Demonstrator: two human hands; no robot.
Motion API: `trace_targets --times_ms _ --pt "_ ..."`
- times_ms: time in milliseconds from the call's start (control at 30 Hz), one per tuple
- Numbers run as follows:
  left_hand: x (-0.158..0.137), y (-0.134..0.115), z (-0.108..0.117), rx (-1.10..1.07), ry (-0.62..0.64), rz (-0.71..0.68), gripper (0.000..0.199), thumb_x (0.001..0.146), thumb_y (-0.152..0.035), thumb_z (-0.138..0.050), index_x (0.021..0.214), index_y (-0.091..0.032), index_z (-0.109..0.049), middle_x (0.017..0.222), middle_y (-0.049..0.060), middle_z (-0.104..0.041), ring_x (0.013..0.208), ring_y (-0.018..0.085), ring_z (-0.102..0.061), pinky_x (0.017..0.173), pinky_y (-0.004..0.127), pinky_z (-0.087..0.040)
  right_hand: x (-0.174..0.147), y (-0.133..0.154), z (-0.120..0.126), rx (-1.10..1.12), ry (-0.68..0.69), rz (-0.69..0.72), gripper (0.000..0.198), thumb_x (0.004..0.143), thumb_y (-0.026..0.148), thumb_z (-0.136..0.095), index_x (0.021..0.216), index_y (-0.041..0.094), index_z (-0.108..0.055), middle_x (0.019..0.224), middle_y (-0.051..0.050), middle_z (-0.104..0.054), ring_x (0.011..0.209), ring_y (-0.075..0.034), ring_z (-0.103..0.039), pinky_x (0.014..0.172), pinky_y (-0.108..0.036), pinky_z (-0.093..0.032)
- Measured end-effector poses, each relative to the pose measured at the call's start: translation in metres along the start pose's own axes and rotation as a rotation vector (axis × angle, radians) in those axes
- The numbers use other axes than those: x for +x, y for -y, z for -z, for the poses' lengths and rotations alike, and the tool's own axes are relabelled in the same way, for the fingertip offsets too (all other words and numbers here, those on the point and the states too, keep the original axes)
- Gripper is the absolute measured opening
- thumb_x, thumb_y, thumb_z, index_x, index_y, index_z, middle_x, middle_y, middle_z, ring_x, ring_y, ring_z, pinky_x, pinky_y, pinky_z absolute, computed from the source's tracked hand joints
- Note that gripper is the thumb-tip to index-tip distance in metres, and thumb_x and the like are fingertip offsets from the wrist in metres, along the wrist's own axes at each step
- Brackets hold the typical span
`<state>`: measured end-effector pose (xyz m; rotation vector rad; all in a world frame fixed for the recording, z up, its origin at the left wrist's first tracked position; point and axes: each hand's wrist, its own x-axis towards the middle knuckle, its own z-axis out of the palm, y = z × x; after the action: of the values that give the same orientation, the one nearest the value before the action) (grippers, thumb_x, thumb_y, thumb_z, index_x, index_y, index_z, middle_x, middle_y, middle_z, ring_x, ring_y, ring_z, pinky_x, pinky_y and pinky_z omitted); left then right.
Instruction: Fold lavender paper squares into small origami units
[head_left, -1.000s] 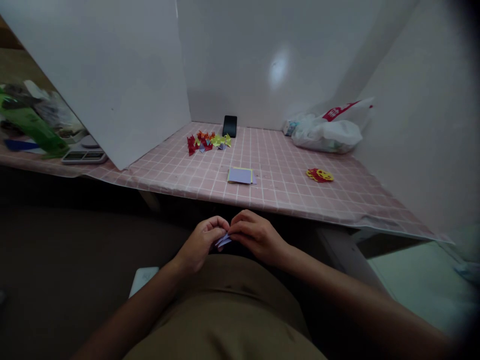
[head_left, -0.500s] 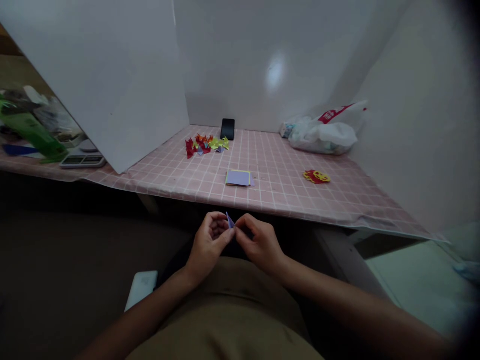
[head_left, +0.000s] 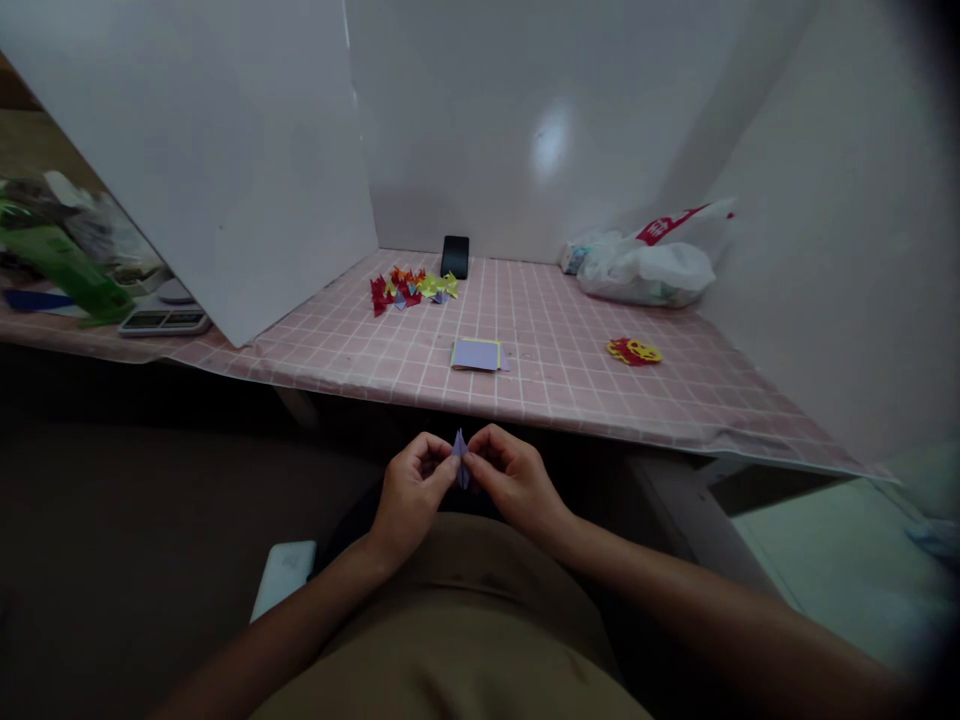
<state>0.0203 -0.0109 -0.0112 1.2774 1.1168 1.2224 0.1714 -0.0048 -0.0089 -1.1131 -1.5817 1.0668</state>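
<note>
Purple folded paper (head_left: 461,468) stands roughly upright between our two hands, in front of our body and just short of the tabletop (head_left: 559,325) edge as we look down, with its narrow end pointing away from us. Nothing but our fingers appears to support it, so the likeliest trouble is a drop: if both pinches loosened together, the piece could fall into the dark space under the edge, where we would have a hard time spotting it. Tearing is another risk, as the paper looks thin and we hold it from opposite sides; an uneven pull might split a crease or drag the layers out of line. Squeezing too hard could flatten the narrow tip or leave a stray crease, and our fingertips hide part of the folds, so a crooked one might escape us.

Our left hand (head_left: 411,492) is closed in a pinch, thumb and forefinger on the paper's left side, the other fingers curled behind. Our right hand (head_left: 519,478) mirrors it, thumb and index finger nipping the right side, the remaining fingers bent loosely. Neither palm touches the piece as far as we can see, and we cannot tell how firmly we press.

Beyond our hands, a stack of paper sheets (head_left: 475,356), purple on top, lies near the edge, and farther back sits a cluster of red, orange, yellow and purple folded pieces (head_left: 411,288).
</note>
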Motion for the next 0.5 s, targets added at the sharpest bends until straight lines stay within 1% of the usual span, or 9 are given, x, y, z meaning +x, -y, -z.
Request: trace_targets --times_ms 133,333,500 --pt "-0.0001 -0.0013 -0.0002 -0.036 -0.005 0.002 0.014 0.081 -0.029 -0.068 0.082 -0.016 -0.063 0.072 -0.001 -0.064 0.066 0.014 -0.06 0.063 0.025 -0.048 -0.0006 0.0005 0.0002 0.006 0.002 0.006 0.015 0.087 0.03 -0.061 0.077 0.019 -0.056 0.063 0.001 -0.057 0.057 -0.013 -0.053 0.052 -0.024 -0.043" --pt "0.0001 -0.0023 0.0006 0.025 -0.029 -0.014 0.013 0.081 -0.027 -0.067 0.076 -0.016 -0.063 0.068 -0.001 -0.062 0.062 0.012 -0.057 0.06 0.023 -0.047 -0.0018 0.0029 -0.0006 -0.011 0.018 0.025 0.015 0.087 0.029 -0.06 0.077 0.02 -0.055 0.064 0.002 -0.055 0.058 -0.012 -0.051 0.053 -0.023 -0.042" --pt "0.0003 -0.0032 0.0006 0.048 -0.029 -0.027 0.014 0.08 -0.027 -0.066 0.074 -0.016 -0.062 0.067 -0.001 -0.061 0.062 0.012 -0.057 0.059 0.023 -0.047 -0.0023 0.0018 -0.0026 0.045 0.005 0.022 0.01 0.087 0.028 -0.061 0.084 0.02 -0.056 0.068 0.002 -0.056 0.06 -0.012 -0.053 0.055 -0.024 -0.045"
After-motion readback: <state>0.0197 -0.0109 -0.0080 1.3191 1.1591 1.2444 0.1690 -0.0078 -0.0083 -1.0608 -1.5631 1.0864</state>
